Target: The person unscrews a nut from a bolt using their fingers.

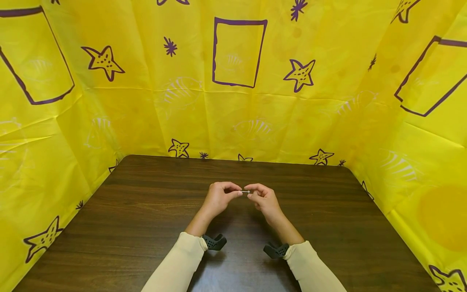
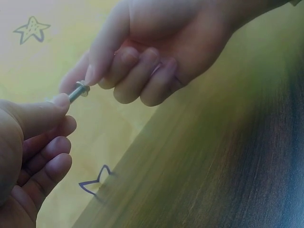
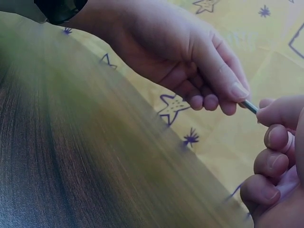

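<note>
Between the two hands a small silver bolt (image 1: pixel 245 192) is held level above the table. My left hand (image 1: pixel 217 198) pinches one end of it between thumb and index finger. A threaded stretch of shaft shows in the left wrist view, with a nut (image 2: pixel 83 87) round it at the far end. My right hand (image 1: pixel 263 198) has thumb and index finger at that nut, pinching it, the other fingers curled below. From the right wrist, a short length of the bolt (image 3: pixel 250 106) is visible between both sets of fingertips; the nut is hidden there by the right fingers.
A dark wood-grain table (image 1: pixel 146 227) lies under the hands. Yellow cloth (image 1: pixel 237 105) with starfish and fish drawings hangs along its back and sides. Each wrist wears a dark strap mount, such as the left mount (image 1: pixel 215 242), below light sleeves.
</note>
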`<state>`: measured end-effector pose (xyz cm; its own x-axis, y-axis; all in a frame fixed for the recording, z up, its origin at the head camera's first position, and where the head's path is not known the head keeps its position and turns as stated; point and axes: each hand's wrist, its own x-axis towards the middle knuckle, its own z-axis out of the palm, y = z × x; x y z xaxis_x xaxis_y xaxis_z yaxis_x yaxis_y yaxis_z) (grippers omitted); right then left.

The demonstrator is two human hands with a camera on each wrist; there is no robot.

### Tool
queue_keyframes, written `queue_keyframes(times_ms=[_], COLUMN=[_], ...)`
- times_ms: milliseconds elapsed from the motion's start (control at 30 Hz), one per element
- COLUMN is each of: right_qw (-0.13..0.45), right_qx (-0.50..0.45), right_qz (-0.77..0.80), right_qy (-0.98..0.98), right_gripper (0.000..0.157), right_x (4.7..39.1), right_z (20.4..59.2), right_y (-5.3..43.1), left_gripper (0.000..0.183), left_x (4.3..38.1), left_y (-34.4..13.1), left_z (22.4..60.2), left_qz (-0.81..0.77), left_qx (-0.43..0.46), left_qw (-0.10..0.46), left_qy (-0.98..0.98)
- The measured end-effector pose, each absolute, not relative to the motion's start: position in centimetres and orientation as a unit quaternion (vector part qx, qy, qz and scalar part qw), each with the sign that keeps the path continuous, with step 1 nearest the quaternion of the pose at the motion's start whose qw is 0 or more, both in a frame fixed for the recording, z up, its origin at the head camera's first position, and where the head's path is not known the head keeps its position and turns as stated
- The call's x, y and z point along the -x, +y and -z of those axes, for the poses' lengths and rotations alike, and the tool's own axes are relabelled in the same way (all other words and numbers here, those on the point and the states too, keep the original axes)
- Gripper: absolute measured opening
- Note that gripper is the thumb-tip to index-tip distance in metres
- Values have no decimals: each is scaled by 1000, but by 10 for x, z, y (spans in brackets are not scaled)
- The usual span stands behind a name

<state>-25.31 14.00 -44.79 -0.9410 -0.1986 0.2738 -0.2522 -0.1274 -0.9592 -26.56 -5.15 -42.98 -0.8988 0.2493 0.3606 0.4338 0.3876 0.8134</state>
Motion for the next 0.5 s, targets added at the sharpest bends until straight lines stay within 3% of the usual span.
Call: queue_keyframes(times_ms=[500], right_qw=[30], right_qx=[-102], right_qz=[-722], right_qy=[-684], right_gripper=[21], right_x=[250], right_z=[439], right_y=[138], left_gripper=[8], left_x=[265], left_y=[-50], left_z=[428], left_qz=[519], left_qx=[209], left_qw=[98], left_qy=[-823])
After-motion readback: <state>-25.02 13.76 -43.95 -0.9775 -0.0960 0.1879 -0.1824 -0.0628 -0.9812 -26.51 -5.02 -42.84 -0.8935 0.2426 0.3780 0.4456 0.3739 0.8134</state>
